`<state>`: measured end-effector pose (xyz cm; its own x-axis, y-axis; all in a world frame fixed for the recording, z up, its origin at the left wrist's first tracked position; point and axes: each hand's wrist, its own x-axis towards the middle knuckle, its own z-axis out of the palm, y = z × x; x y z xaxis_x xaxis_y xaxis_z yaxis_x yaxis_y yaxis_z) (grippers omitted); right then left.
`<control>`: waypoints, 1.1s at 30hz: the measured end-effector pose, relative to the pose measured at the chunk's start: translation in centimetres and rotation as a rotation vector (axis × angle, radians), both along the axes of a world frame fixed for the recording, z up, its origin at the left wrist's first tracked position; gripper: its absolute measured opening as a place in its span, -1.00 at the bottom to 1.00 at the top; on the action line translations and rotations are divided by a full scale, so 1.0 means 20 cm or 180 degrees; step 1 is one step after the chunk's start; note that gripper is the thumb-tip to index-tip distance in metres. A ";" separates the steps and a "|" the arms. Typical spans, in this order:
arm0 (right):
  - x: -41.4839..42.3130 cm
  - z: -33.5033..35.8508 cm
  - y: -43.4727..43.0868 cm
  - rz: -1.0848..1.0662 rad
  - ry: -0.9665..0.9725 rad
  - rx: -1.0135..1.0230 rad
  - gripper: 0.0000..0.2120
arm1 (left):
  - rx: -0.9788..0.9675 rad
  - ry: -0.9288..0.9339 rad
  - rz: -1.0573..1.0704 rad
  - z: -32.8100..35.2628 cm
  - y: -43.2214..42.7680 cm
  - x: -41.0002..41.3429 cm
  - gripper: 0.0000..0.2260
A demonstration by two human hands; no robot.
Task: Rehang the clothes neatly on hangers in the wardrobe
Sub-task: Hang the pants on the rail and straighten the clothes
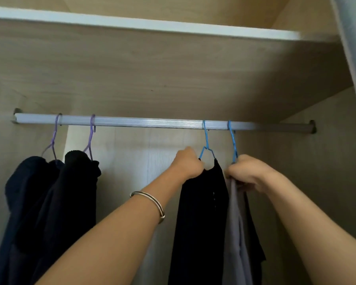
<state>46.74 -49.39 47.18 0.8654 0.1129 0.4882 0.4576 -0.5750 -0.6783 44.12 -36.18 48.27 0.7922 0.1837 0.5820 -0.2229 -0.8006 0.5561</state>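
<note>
Overhead, beneath the wardrobe rail point(152, 123), left hand point(188, 162) grips black garment point(199, 212), right hand point(247, 171) grips grey garment point(234, 233).

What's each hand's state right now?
Left hand: fingers curled, gripping the black garment.
Right hand: fingers curled, gripping the grey garment.

Pale wood-grain wardrobe panels point(327, 171), a white-edged shelf point(152, 23) overhead, soft light on the back wall point(132, 161).
</note>
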 end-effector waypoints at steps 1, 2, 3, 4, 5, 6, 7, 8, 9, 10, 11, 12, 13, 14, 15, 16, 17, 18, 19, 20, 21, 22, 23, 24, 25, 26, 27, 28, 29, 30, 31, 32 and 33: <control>0.01 -0.01 0.00 0.0001 -0.0012 0.0201 -0.93 | 0.0069 0.0162 0.0011 0.00 0.02 0.01 -0.76; 0.04 -0.02 0.00 -0.0009 -0.0082 0.0395 -0.90 | 0.0083 0.0227 0.0014 0.00 0.04 0.03 -0.82; 0.05 -0.03 0.00 -0.0026 -0.0180 0.0535 -0.86 | 0.0062 0.0209 0.0017 -0.01 0.06 0.03 -0.85; 0.06 -0.05 0.01 -0.0053 -0.0273 0.0609 -0.82 | 0.0010 0.0171 0.0005 -0.01 0.08 0.04 -0.85; 0.06 -0.06 0.02 -0.0043 -0.0339 0.0666 -0.81 | -0.0111 0.0141 -0.0013 -0.01 0.11 0.03 -0.82; 0.06 -0.08 0.04 0.0004 -0.0405 0.0710 -0.81 | -0.0271 0.0095 -0.0010 -0.01 0.14 0.03 -0.77; 0.05 -0.08 0.07 0.0074 -0.0445 0.0714 -0.81 | -0.0398 0.0036 0.0039 0.00 0.18 0.01 -0.74; 0.04 -0.08 0.10 0.0150 -0.0495 0.0694 -0.83 | -0.0471 -0.0016 0.0122 0.01 0.22 -0.01 -0.73; 0.03 -0.08 0.14 0.0241 -0.0502 0.0702 -0.86 | -0.0486 -0.0047 0.0224 0.02 0.27 -0.03 -0.73; 0.02 -0.07 0.18 0.0338 -0.0501 0.0746 -0.90 | -0.0464 -0.0066 0.0328 0.04 0.32 -0.05 -0.73; 0.00 -0.07 0.22 0.0467 -0.0464 0.0808 -0.90 | -0.0433 -0.0084 0.0434 0.05 0.36 -0.08 -0.73; -0.03 -0.07 0.27 0.0601 -0.0414 0.0858 -0.90 | -0.0388 -0.0110 0.0543 0.06 0.41 -0.11 -0.73; -0.05 -0.06 0.32 0.0714 -0.0344 0.0910 -0.91 | -0.0342 -0.0128 0.0658 0.07 0.45 -0.13 -0.73; -0.07 -0.06 0.36 0.0792 -0.0280 0.0942 -0.94 | -0.0297 -0.0140 0.0773 0.08 0.49 -0.16 -0.73; -0.09 -0.06 0.41 0.0863 -0.0233 0.0963 -0.91 | -0.0279 -0.0142 0.0865 0.09 0.52 -0.18 -0.73; -0.10 -0.05 0.46 0.0925 -0.0196 0.0980 -0.83 | -0.0297 -0.0141 0.0922 0.09 0.56 -0.20 -0.74; -0.11 -0.04 0.50 0.0993 -0.0170 0.0999 -0.77 | -0.0321 -0.0137 0.0971 0.09 0.60 -0.21 -0.74; -0.12 -0.03 0.54 0.1049 -0.0144 0.1019 -0.73 | -0.0328 -0.0125 0.1032 0.09 0.63 -0.23 -0.74; -0.14 -0.03 0.57 0.1099 -0.0125 0.1029 -0.70 | -0.0318 -0.0104 0.1098 0.08 0.66 -0.25 -0.74; -0.15 -0.03 0.60 0.1139 -0.0101 0.1035 -0.70 | -0.0297 -0.0083 0.1156 0.07 0.68 -0.26 -0.74; -0.16 -0.04 0.62 0.1171 -0.0093 0.1040 -0.72 | -0.0272 -0.0061 0.1201 0.06 0.70 -0.27 -0.74; -0.17 -0.04 0.65 0.1206 -0.0098 0.1040 -0.77 | -0.0247 -0.0044 0.1238 0.06 0.71 -0.28 -0.74; -0.18 -0.05 0.67 0.1240 -0.0097 0.1049 -0.82 | -0.0222 -0.0024 0.1268 0.05 0.73 -0.28 -0.74; -0.19 -0.06 0.69 0.1275 -0.0088 0.1055 -0.87 | -0.0197 -0.0003 0.1294 0.05 0.74 -0.28 -0.74; -0.19 -0.06 0.70 0.1309 -0.0073 0.1056 -0.90 | -0.0175 0.0012 0.1323 0.04 0.75 -0.28 -0.74; -0.20 -0.06 0.72 0.1343 -0.0054 0.1050 -0.92 | -0.0162 0.0022 0.1345 0.04 0.76 -0.28 -0.74; -0.20 -0.07 0.73 0.1377 -0.0034 0.1035 -0.94 | -0.0173 0.0026 0.1350 0.04 0.78 -0.28 -0.74; -0.21 -0.07 0.74 0.1402 -0.0027 0.1016 -0.94 | -0.0196 0.0025 0.1349 0.04 0.80 -0.29 -0.74; -0.21 -0.07 0.75 0.1414 -0.0027 0.0997 -0.94 | -0.0195 0.0024 0.1365 0.04 0.81 -0.30 -0.75; -0.21 -0.06 0.75 0.1421 -0.0016 0.0986 -0.92 | -0.0167 0.0037 0.1393 0.03 0.83 -0.30 -0.75; -0.22 -0.06 0.76 0.1434 0.0013 0.1000 -0.91 | -0.0121 0.0054 0.1418 0.03 0.84 -0.30 -0.75; -0.23 -0.06 0.77 0.1448 0.0049 0.1032 -0.91 | -0.0074 0.0072 0.1435 0.03 0.85 -0.30 -0.75; -0.23 -0.05 0.78 0.1457 0.0069 0.1064 -0.87 | -0.0033 0.0088 0.1448 0.02 0.86 -0.31 -0.74</control>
<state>42.07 -33.72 46.12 0.7748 0.3213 0.5444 0.5936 -0.0737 -0.8014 38.01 -18.88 48.75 0.6449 0.5223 0.5579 0.1653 -0.8081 0.5654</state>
